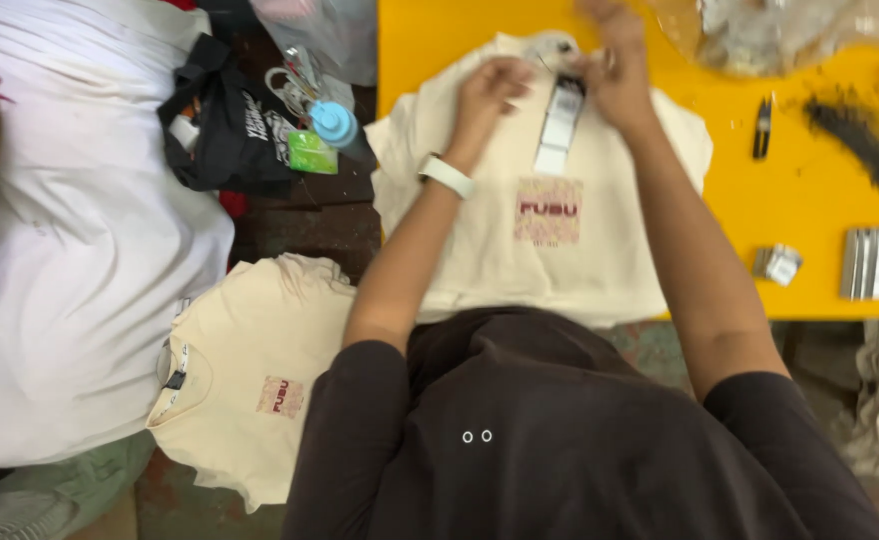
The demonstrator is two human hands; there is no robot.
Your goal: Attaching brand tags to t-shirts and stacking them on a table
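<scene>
A cream T-shirt [480, 250] with a small red chest print lies flat on the yellow table [810, 210]. Both hands are up at its collar. My left hand [490, 90] pinches the neckline fabric, a white band on its wrist. My right hand [615, 70] grips the top of a long grey-and-white paper tag [560, 125] that hangs down over the shirt's chest. The fingertips are blurred, so the exact grip is unclear.
A second cream T-shirt [260, 390] lies lower left on a stack. Small black snips [763, 128], a pile of black strands [865, 145], a stack of tags [870, 262] and a small packet [780, 265] sit on the table's right. A black bag [225, 125] and blue-capped bottle [338, 125] are left.
</scene>
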